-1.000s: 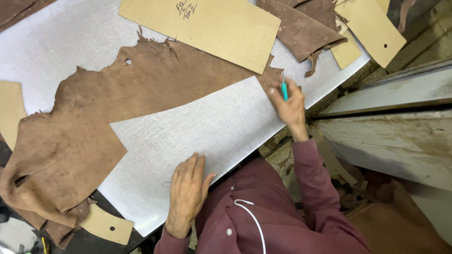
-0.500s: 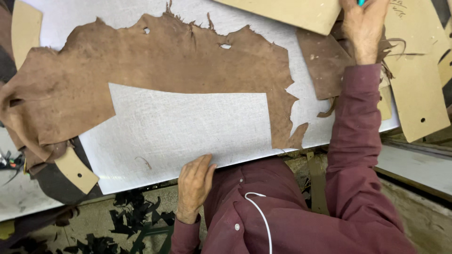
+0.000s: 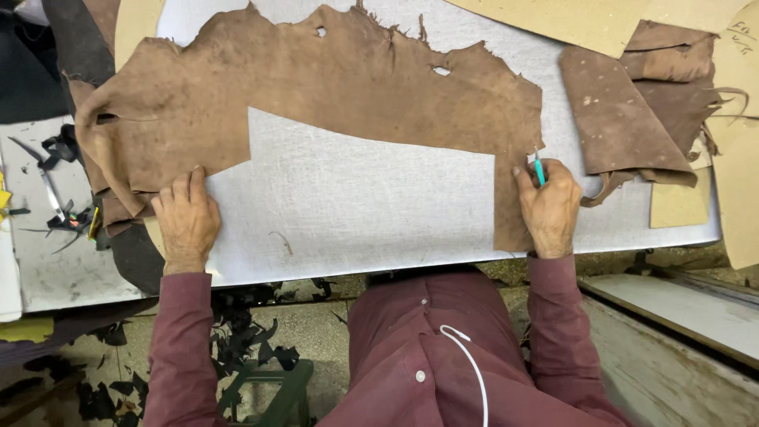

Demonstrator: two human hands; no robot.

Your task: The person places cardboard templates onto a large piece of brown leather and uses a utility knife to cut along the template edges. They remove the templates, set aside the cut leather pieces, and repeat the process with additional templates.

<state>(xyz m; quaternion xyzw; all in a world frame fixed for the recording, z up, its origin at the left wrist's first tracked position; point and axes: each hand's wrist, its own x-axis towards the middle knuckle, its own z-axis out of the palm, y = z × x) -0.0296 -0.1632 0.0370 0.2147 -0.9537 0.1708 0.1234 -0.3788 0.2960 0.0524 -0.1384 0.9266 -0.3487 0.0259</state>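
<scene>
A large brown leather hide (image 3: 332, 95) lies spread on a white cutting board (image 3: 356, 205), with a wide piece cut out of its near edge. My left hand (image 3: 187, 221) rests flat on the hide's left lower edge, fingers apart. My right hand (image 3: 549, 207) presses on the narrow right strip of the hide and holds a small teal-handled cutting tool (image 3: 538, 168), its tip pointing away from me.
Brown leather offcuts (image 3: 632, 111) and tan cardboard patterns (image 3: 735, 158) lie at the right. A cardboard pattern (image 3: 585, 16) sits at the top. Dark scraps (image 3: 237, 332) litter the floor below. Black scraps and small tools (image 3: 55, 198) lie on the left bench.
The view has shifted and both hands have come onto the hide. My left hand moved from the board's near edge up to the left edge; my right hand came down from the far right corner.
</scene>
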